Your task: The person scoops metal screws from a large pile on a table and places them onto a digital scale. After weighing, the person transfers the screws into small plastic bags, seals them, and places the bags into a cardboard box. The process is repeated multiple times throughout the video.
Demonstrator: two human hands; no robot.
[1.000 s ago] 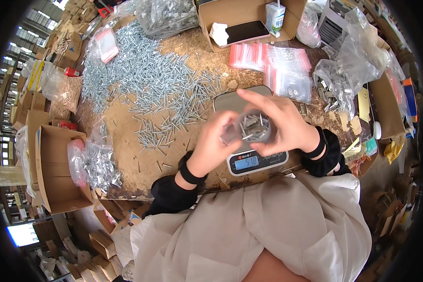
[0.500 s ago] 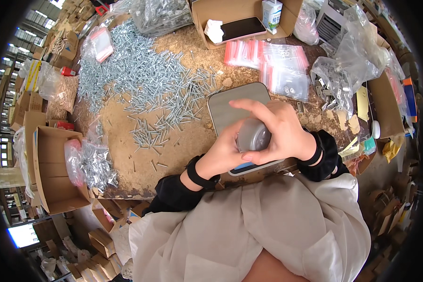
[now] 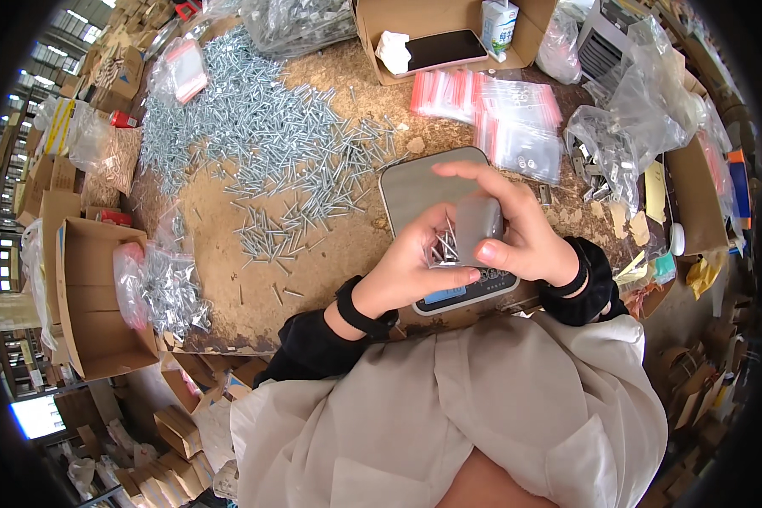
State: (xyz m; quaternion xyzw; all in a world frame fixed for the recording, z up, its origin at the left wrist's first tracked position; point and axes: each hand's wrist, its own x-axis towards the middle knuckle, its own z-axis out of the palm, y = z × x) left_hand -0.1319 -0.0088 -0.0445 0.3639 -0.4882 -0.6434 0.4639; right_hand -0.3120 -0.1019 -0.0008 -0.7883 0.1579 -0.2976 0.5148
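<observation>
In front of me, both hands are close together over a digital scale (image 3: pixel 411 193) with a blue-lit display. My right hand (image 3: pixel 525 230) is closed round a translucent grey plastic cup (image 3: pixel 481 222), which lies tilted on its side. My left hand (image 3: pixel 405 258) curls against the cup's other side, round several silver screws (image 3: pixel 445 245) that show between the two hands. Whether a clear bag encloses these screws, I cannot make out. A large heap of loose screws (image 3: pixel 254 127) spreads over the worn table, left of and beyond the scale.
Clear zip bags with red edges (image 3: pixel 516 127) lie beyond the scale. Behind them, a cardboard box (image 3: pixel 372 38) holds a phone (image 3: pixel 449 51) and a drink carton (image 3: pixel 499 30). Metal parts in plastic (image 3: pixel 601 157) lie at right. Bagged hardware (image 3: pixel 173 288) sits beside an open carton (image 3: pixel 102 296) at left.
The cup has tipped onto its side between my hands, and screws now show beside my left fingers. My right hand has shifted slightly right. The scale's display is more exposed.
</observation>
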